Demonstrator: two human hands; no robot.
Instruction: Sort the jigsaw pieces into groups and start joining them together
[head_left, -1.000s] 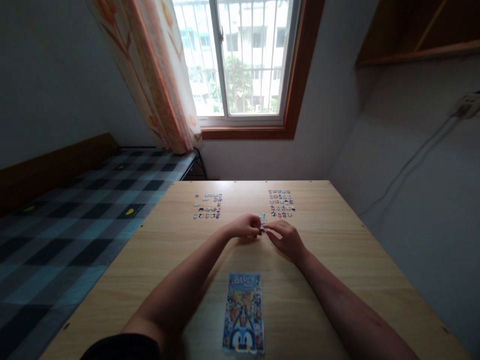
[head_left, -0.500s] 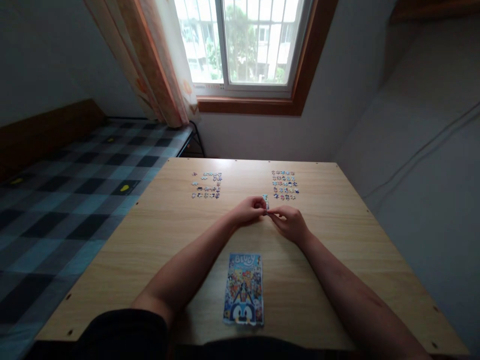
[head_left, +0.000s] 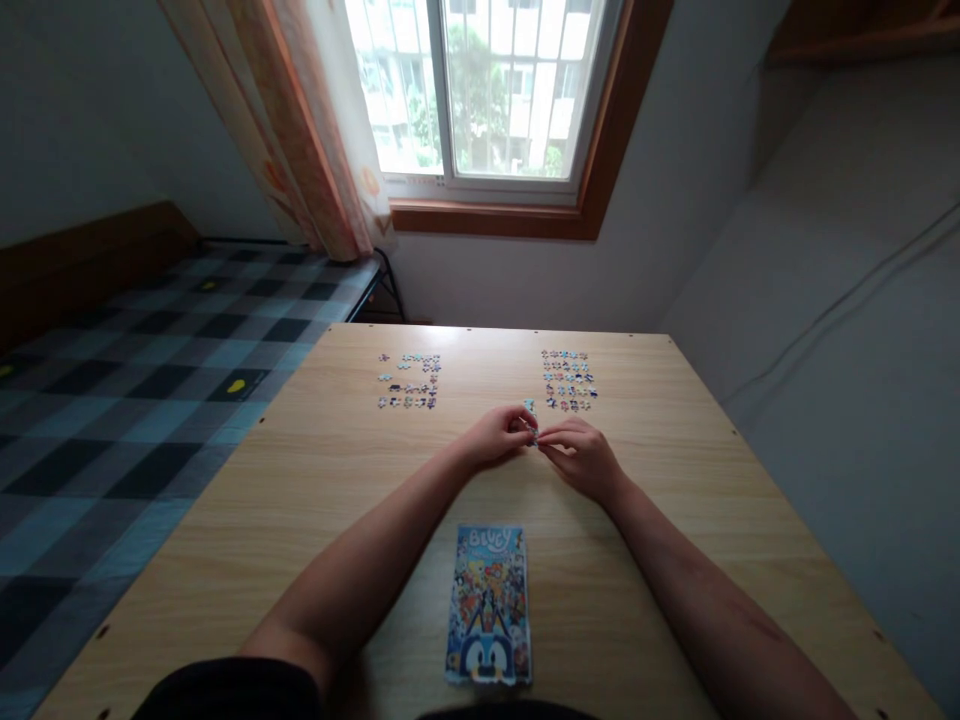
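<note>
My left hand (head_left: 496, 437) and my right hand (head_left: 582, 456) meet over the middle of the wooden table (head_left: 315, 500). Both pinch a small strip of joined puzzle pieces (head_left: 531, 410) held between their fingertips. A set of loose puzzle pieces (head_left: 409, 380) lies in rows at the far left of the table. Another set of pieces (head_left: 568, 379) lies just beyond my right hand. A colourful cartoon picture card (head_left: 488, 603) lies flat near the front edge, between my forearms.
A bed with a blue and black checked cover (head_left: 142, 380) stands against the table's left side. Behind the table are a window (head_left: 487, 90) and an orange-patterned curtain (head_left: 300, 130). A grey wall (head_left: 840, 330) runs along the right.
My hands have stayed together on the small joined pieces. The view has shifted slightly, tilting down and then a little back up.
</note>
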